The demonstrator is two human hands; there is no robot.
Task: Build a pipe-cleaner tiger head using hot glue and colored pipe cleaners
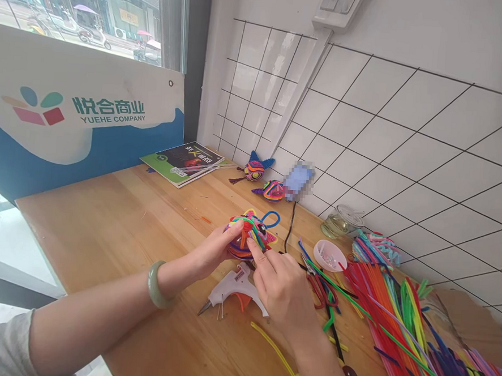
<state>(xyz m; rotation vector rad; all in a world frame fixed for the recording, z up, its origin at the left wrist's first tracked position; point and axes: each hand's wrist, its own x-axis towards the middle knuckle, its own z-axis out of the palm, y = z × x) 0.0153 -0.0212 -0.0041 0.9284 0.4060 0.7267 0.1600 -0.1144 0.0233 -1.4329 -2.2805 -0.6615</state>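
Observation:
My left hand (219, 245) is closed around a round, many-coloured pipe-cleaner figure (254, 232), its thumb on a red spot at the front. Pointed pink and yellow ears and a dark eye show on the figure, and a blue loop (271, 216) stands up from its top. The index fingertip of my right hand (281, 283) touches the figure's front near an orange strip. The other right fingers are curled and the thumb is hidden, so whether they pinch something small does not show. Beneath both hands lies a white glue gun (232, 286) with an orange trigger.
Scissors (316, 288) lie right of my right hand, near a pink bowl (330, 255) of small beads and a glass jar (341, 222). Loose pipe cleaners (379, 315) spread over the right side. Two finished-looking figures (255, 167) and a booklet (187, 162) sit at the back.

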